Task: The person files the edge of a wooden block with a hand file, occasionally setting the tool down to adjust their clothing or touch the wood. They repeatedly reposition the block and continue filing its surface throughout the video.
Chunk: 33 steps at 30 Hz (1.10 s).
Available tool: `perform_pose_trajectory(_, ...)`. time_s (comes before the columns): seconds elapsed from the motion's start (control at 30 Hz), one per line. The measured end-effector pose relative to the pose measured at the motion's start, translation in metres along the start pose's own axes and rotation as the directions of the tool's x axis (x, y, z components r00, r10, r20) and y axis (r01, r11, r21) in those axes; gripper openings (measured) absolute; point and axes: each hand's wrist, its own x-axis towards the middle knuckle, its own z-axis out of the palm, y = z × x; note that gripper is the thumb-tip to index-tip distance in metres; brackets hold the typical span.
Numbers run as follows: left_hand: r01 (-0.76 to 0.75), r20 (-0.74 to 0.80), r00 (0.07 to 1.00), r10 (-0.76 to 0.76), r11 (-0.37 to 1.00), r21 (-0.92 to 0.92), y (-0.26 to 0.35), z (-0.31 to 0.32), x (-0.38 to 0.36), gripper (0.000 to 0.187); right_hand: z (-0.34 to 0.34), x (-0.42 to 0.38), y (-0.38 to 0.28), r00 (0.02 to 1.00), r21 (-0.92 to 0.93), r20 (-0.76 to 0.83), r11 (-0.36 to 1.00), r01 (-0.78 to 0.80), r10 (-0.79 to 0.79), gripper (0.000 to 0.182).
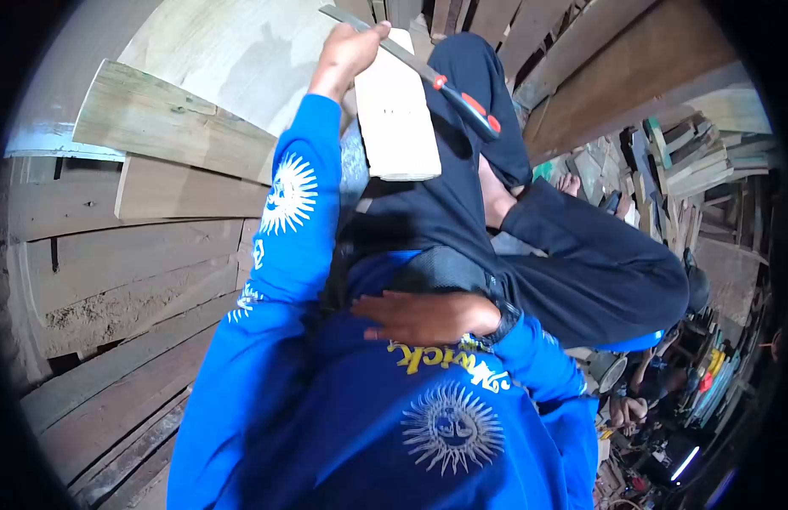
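My left hand (349, 58) is closed around the metal blade of a flat file (397, 53), near its far end. The file's black-and-red handle points away to the right, free of any hand. Under the file, a pale wooden block (398, 127) rests on my thigh, its long side running away from me; the blade crosses over its far end. My right hand (423, 317), with a dark watch at the wrist, lies flat against the front of my blue shirt, fingers stretched out and holding nothing.
Wooden planks (173, 119) and a large pale board (232, 51) stand along the left. A broad brown plank (632, 76) runs across the upper right. Stacked offcuts (691, 157) lie beyond my bent leg. Another person (645, 382) sits at the lower right among clutter.
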Motion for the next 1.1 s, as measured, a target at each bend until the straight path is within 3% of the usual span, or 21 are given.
perform_pose_trajectory(0.03,-0.077,-0.034,0.996,0.08,0.994,0.08,0.002,0.001,0.001,0.066,0.003,-0.001,0.001,1.0,-0.032,-0.002,0.999,0.026,-0.026,0.056)
perform_pose_trajectory(0.07,-0.122,-0.024,0.992,0.124,0.99,0.065,-0.006,0.002,0.005,0.057,-0.014,0.007,-0.019,0.965,0.122,0.076,0.958,-0.259,0.251,0.061)
perform_pose_trajectory(0.1,-0.008,0.041,0.999,0.012,0.996,-0.088,0.008,0.0,-0.012,0.057,-0.028,0.017,-0.044,0.848,0.253,0.197,0.811,-0.528,0.491,0.066)
perform_pose_trajectory(0.2,0.055,0.025,0.998,-0.05,0.973,-0.224,-0.01,0.009,0.001,0.042,-0.023,0.006,-0.055,0.85,0.276,0.105,0.806,-0.524,0.516,0.077)
perform_pose_trajectory(0.27,-0.035,0.033,0.999,0.042,0.982,-0.184,-0.01,0.01,0.002,0.039,-0.024,0.001,-0.062,0.857,0.248,0.073,0.823,-0.512,0.511,0.079)
perform_pose_trajectory(0.43,-0.042,-0.004,0.999,0.042,0.977,-0.208,-0.006,0.011,-0.003,0.043,-0.037,-0.02,-0.098,0.898,0.135,0.031,0.888,-0.439,0.439,0.08)
perform_pose_trajectory(0.67,-0.025,0.031,0.999,0.032,0.978,-0.209,-0.001,0.01,-0.006,0.047,-0.031,-0.043,-0.131,0.899,0.229,0.066,0.871,-0.436,0.433,0.083)
perform_pose_trajectory(0.8,-0.07,0.021,0.997,0.074,0.985,-0.155,-0.009,0.01,0.003,0.045,-0.035,-0.041,-0.131,0.906,0.17,0.076,0.889,-0.424,0.417,0.082)
perform_pose_trajectory(0.9,-0.113,0.045,0.991,0.127,0.964,-0.239,-0.005,0.012,0.0,0.043,-0.036,-0.039,-0.131,0.917,0.183,0.051,0.899,-0.399,0.397,0.083)
perform_pose_trajectory(0.97,-0.03,0.05,0.998,0.046,0.961,-0.277,0.003,0.009,-0.01,0.043,-0.033,-0.039,-0.129,0.925,0.229,-0.012,0.901,-0.368,0.381,0.083)
perform_pose_trajectory(1.1,-0.026,0.016,0.999,0.03,0.978,-0.206,-0.011,0.013,0.004,0.044,-0.033,-0.037,-0.128,0.926,0.236,-0.04,0.904,-0.356,0.375,0.084)
